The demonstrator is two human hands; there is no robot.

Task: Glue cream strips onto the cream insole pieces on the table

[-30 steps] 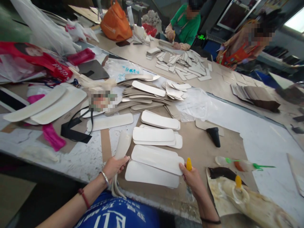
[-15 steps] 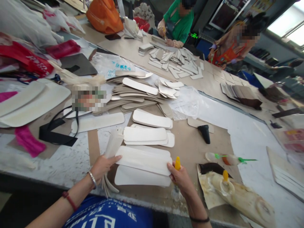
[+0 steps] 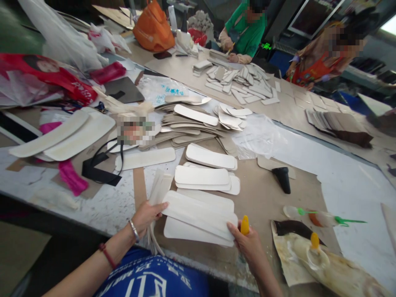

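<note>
Standing to one side of the bench. The person's left hand [image 3: 147, 218] is closed round a bundle of pale strips [image 3: 159, 187] standing on edge, its index finger reaching out onto the near-left end of a white strip [image 3: 198, 215]. The right hand [image 3: 250, 244] has its thumb on that strip's other end; fingers underneath are hidden, but it looks pinched there. The same hand also carries a tool with a yellow handle [image 3: 245, 225], upright between thumb and fingers.

The white strip slants across two others: a lower strip [image 3: 192, 233] on the person's side, an upper strip [image 3: 216, 200] on the far side. Whether it touches them along its length, I can't tell. All lie over a brown sheet [image 3: 250, 198], with a short stack [image 3: 201, 175] just beyond.

Step in hand, as I read it: lining up one strip by its two ends over its neighbours. Set down or picked up, a single moment won't settle.

The next move calls, I'd judge, for both ends guided together, the bundle gripped firmly enough not to fan out, and the yellow handle clear of the strip's edge.
</note>
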